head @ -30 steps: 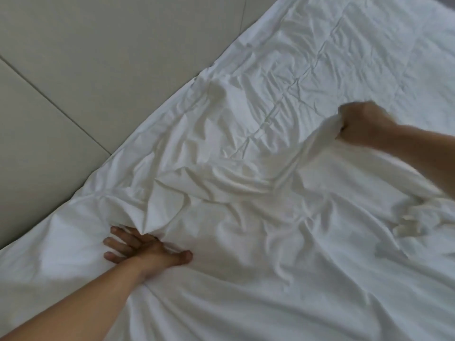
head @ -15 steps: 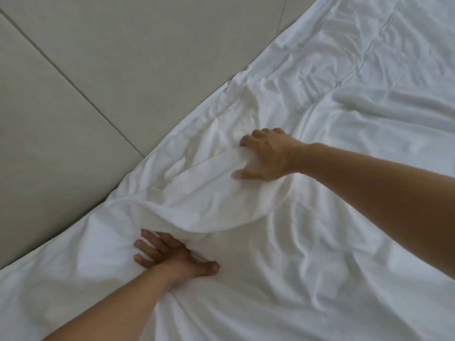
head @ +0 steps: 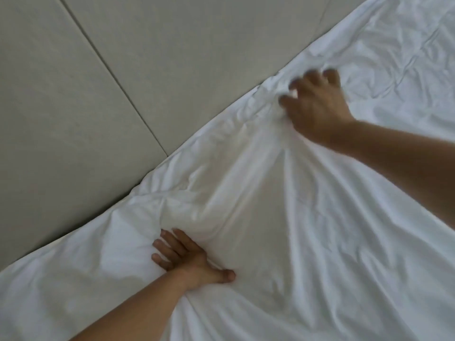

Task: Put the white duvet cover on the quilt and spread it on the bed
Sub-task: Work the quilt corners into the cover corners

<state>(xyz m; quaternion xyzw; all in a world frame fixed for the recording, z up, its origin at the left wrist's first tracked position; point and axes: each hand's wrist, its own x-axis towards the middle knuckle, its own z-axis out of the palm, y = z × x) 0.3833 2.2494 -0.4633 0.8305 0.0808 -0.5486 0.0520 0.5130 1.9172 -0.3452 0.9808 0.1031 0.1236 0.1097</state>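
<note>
The left hand (head: pixel 183 259) presses flat, fingers spread, on the white cover (head: pixel 283 217). The blurry right hand (head: pixel 317 104) bunches its edge by the wall (head: pixel 98 94).

The right hand (head: pixel 317 112) is motion-blurred — its fingertips sink into bunched duvet cover (head: pixel 283 217) at the bed's edge; grip unclear; both forearms leave the frame.

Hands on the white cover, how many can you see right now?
2. The left hand presses flat on the cover near the lower middle. The right hand, blurred, is on the cover's edge by the grey panel, upper right.
</note>
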